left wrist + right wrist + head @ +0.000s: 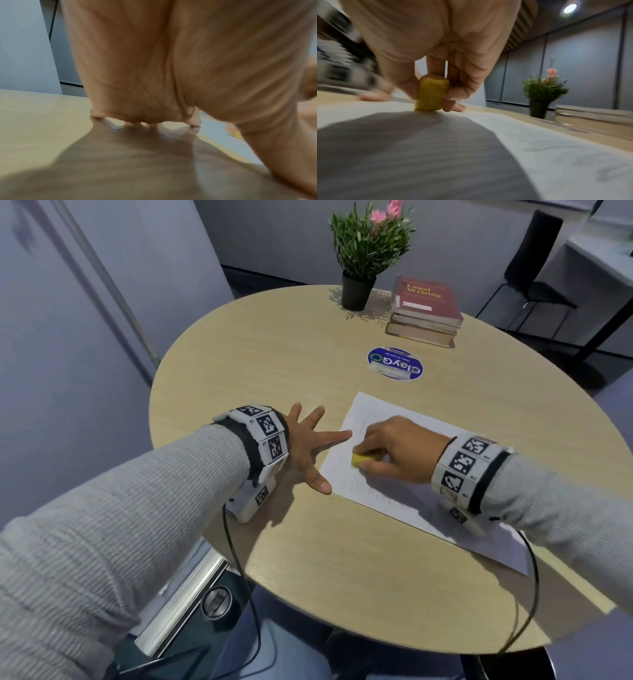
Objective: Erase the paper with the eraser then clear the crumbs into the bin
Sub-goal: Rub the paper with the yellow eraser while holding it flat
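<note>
Plainly the small yellow block eraser (pixel 431 93) is a light, slightly yielding thing with rounded, worn corners; it stands on end on the white printed sheet of paper (pixel 404 491), near the sheet's left edge. The right hand (pixel 400 448) pinches it between thumb and curled fingers, low on its sides, which looks like the sensible place to hold it, since a grip close to the rubbing end should keep it from bending or tipping. The paper is thin and limp and would likely slide or wrinkle under a hard stroke. The left hand (pixel 308 446) lies flat with fingers spread on the desk, its thumb and forefinger tip touching the sheet's left edge, holding nothing.

The paper sits toward the right near edge of the round pale wood-grain desk (pixel 260 364), which looks smooth. A round blue sticker (pixel 395 363) marks the middle. At the far edge stand a green potted plant with pink flowers (pixel 368 251) and a stack of books (pixel 424 309) topped by a red one. Grey partition walls surround; a black chair (pixel 527 265) stands beyond. No crumbs are discernible.
</note>
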`<control>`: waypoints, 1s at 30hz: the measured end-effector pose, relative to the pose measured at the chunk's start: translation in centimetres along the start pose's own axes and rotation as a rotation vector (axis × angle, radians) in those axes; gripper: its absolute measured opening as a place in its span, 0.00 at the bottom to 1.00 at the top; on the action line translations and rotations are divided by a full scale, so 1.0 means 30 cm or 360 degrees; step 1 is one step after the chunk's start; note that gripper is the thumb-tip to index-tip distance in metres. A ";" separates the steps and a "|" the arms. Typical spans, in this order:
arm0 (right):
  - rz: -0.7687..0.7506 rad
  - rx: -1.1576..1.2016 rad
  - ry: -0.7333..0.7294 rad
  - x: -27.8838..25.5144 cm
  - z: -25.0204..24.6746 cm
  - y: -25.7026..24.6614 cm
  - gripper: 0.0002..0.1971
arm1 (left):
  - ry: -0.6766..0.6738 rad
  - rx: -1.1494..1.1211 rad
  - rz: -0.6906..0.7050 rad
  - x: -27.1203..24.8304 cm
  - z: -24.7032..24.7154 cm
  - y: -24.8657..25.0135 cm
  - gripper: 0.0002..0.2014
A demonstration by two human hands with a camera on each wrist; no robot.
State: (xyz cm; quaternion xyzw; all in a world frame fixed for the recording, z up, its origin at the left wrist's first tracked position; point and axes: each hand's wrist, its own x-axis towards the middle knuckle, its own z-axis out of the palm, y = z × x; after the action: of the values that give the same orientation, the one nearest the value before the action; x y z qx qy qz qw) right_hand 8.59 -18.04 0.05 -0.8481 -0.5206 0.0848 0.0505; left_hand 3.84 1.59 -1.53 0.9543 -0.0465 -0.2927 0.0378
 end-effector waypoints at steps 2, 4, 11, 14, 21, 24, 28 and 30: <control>-0.0216 0.0008 -0.0108 -0.026 0.033 -0.061 0.20 | -0.0021 -0.0007 -0.0001 0.003 -0.001 -0.005 0.56; -0.0190 0.0062 -0.0164 -0.029 0.027 -0.060 0.22 | -0.0030 -0.0008 0.0000 0.003 -0.005 -0.006 0.56; -0.0229 0.0002 -0.0112 0.025 0.033 -0.064 0.16 | 0.0015 0.0000 0.0023 0.006 0.004 -0.010 0.56; -0.0009 0.0027 -0.0071 0.055 0.002 -0.025 0.16 | 0.0012 0.0011 0.0021 0.007 0.003 -0.012 0.55; -0.0256 -0.0008 -0.0120 0.022 0.037 -0.086 0.16 | 0.0008 -0.0001 0.0012 -0.007 -0.002 -0.002 0.56; 0.0087 0.0135 0.0135 0.011 -0.024 0.002 0.17 | -0.0057 0.0011 0.0009 -0.025 -0.026 0.013 0.56; 0.0269 0.0158 0.0200 -0.054 -0.030 0.072 0.12 | -0.0049 -0.0038 0.0014 -0.046 -0.068 0.021 0.55; 0.0240 0.0159 0.0159 -0.071 -0.020 0.061 0.10 | -0.0038 -0.0073 0.0031 -0.049 -0.093 0.034 0.53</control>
State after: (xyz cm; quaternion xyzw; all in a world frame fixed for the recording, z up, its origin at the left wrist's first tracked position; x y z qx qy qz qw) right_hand 9.38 -20.76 0.52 -0.8845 -0.4472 0.0717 0.1121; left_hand 4.13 0.86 1.69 0.9492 -0.0495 -0.3046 0.0619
